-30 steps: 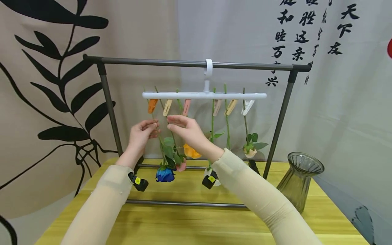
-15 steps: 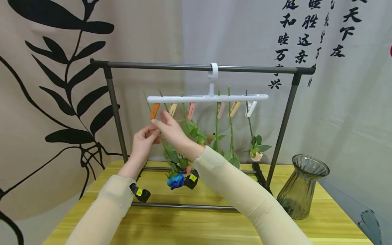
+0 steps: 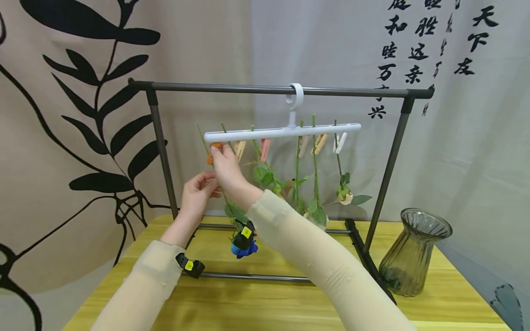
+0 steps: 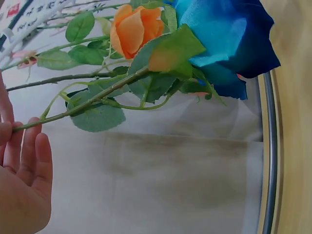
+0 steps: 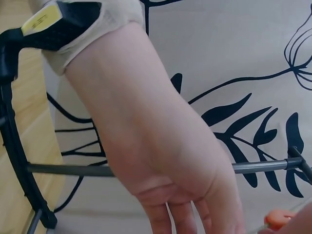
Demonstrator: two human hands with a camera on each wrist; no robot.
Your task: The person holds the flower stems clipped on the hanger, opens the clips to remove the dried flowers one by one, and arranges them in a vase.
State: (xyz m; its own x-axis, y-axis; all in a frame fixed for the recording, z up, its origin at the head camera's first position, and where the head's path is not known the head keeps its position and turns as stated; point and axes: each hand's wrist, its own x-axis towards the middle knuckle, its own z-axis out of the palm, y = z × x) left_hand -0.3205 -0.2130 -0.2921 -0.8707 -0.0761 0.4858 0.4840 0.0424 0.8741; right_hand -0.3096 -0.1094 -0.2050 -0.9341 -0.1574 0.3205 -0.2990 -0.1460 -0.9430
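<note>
My left hand [image 3: 198, 195] pinches the stem of a blue rose [image 4: 224, 39], which hangs head down from the left end of a white hanger [image 3: 256, 134]. An orange clothespin [image 3: 209, 160] sits there at the top of the stem. My right hand [image 3: 233, 178] pinches this clothespin between thumb and fingers, partly covering it. In the right wrist view the orange clothespin [image 5: 279, 218] shows only at the bottom corner. Beside the blue rose hangs an orange rose [image 4: 134, 30], seen in the left wrist view. The hanger tilts, its left end lower.
A dark metal rack [image 3: 232, 88] carries the hanger. More clothespins, such as a pink one [image 3: 265, 150] and a white one [image 3: 340, 142], hold other flowers, including a pale rose [image 3: 344, 196]. A ribbed glass vase [image 3: 414, 257] stands right on the wooden table [image 3: 232, 303].
My right hand has moved left and up to the orange clothespin and taken hold of it. The hanger's left end has dipped. My left hand stays at the stem.
</note>
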